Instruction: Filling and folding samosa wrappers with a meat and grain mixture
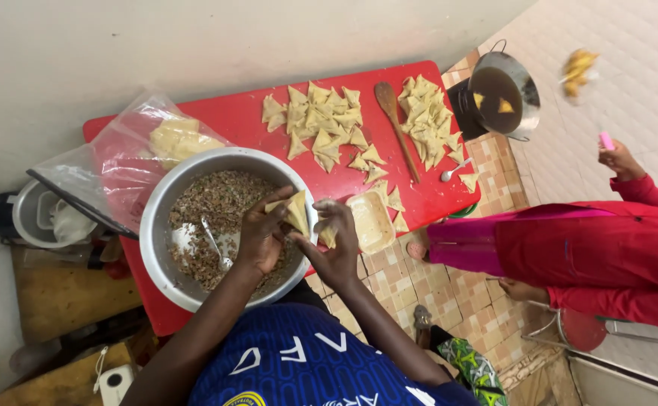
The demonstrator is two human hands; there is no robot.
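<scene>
The left hand (263, 234) pinched a pale triangular folded pastry (296, 210) above the round metal bowl (165, 197) of minced filling; the right hand (338, 242) closed on its lower corner; the red plastic table (242, 114) lay beneath.

both hands (263, 234) (336, 244) fold pastry (296, 210) over bowl (165, 197).

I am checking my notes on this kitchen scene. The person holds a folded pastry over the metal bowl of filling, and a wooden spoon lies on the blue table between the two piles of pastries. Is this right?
Not quite: the table is red, not blue, as the head view shows. The rest holds: the left hand and right hand hold a folded pastry over the metal bowl of filling, and the wooden spoon lies between the two piles of pastries.
</scene>
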